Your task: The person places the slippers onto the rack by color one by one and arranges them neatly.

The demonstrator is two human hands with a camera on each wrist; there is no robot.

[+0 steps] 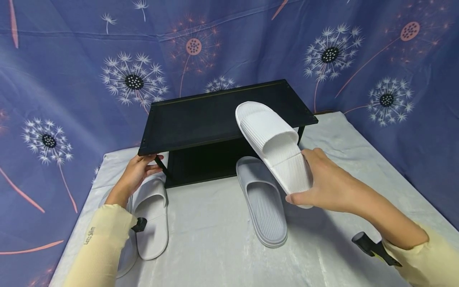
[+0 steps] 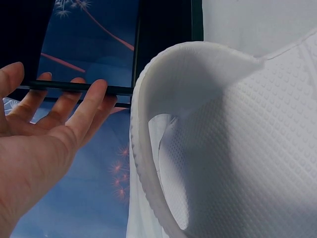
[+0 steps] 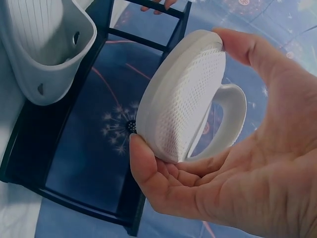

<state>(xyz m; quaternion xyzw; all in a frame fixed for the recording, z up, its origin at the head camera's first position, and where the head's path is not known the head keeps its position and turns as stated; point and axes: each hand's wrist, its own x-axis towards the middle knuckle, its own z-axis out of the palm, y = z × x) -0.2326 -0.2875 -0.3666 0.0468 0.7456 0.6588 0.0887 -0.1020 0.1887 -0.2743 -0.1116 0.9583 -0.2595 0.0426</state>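
My right hand (image 1: 328, 185) grips a white slide slipper (image 1: 276, 139) at its heel, thumb on one side edge and fingers on the other. The slipper is tilted, its toe raised in front of the black two-tier rack (image 1: 215, 113). Below it, a grey slipper (image 1: 267, 213) lies on the cloth, its toe at the rack's lower front edge. At the rack's left end, my left hand (image 2: 54, 129) has its fingers spread and nearly straight against the thin side post (image 2: 119, 90), thumb apart. Another white slipper (image 1: 152, 223) lies beside that wrist.
A further pale slipper (image 1: 127, 255) is partly hidden under the left sleeve. Pale cloth (image 1: 204, 239) covers the table, and a blue dandelion-print curtain (image 1: 251, 40) hangs close behind the rack. Small black wrist mounts (image 1: 363, 243) stick out from the sleeves.
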